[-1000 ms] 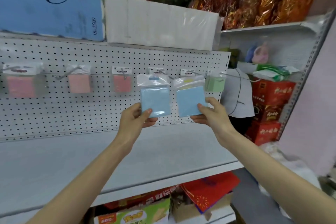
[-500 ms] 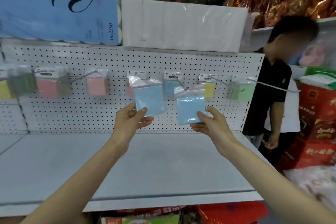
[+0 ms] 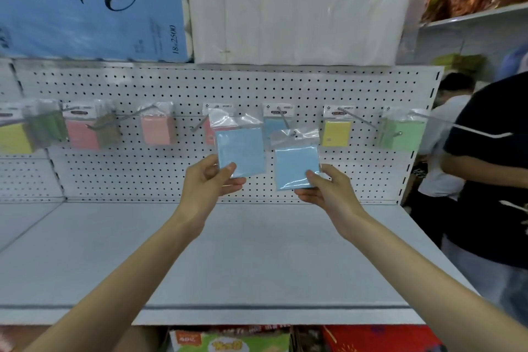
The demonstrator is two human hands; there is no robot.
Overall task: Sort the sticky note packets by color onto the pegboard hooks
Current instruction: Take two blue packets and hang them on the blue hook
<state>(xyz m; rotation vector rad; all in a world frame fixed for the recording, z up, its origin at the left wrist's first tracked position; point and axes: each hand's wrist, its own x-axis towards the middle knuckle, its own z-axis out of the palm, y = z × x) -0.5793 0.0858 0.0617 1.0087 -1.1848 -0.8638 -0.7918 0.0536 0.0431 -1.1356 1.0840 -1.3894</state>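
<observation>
Left hand: the left hand [image 3: 213, 180] pinches the lower left corner of the left blue packet [image 3: 241, 151], thumb on the front face and fingers curled behind
Left blue packet: held upright in front of the pegboard [image 3: 228, 86]; its clear top flap overlaps a half-hidden pink packet [image 3: 209, 134] hanging behind it
Right hand: the right hand [image 3: 328, 188] pinches the lower right corner of the right blue packet [image 3: 295, 168], thumb in front and fingers below and behind
Right blue packet: held a little lower than the left one, just to its right and apart from it; its clear top flap reaches the near tip of the blue hook [image 3: 285, 121], and whether it is threaded on cannot be told
Blue hook: a hanging blue packet [image 3: 274, 126] sits far back on it, against the board
Row to the right: a yellow packet [image 3: 336, 128], then a green packet [image 3: 404, 134], each on its own hook
Row to the left: a middle pink packet [image 3: 157, 128], a left pink packet [image 3: 81, 133], then a blurred green packet [image 3: 47, 126] and a blurred yellow packet [image 3: 14, 138]
Shelf: the grey shelf [image 3: 228, 251] runs below the pegboard, under both forearms
Above: a white wrapped pack [image 3: 300, 23] lies on top, with a blue pack [image 3: 85, 8] bearing script lettering to its left
Right edge: a person in a dark shirt [image 3: 491, 180] stands just beside the shelf end
</observation>
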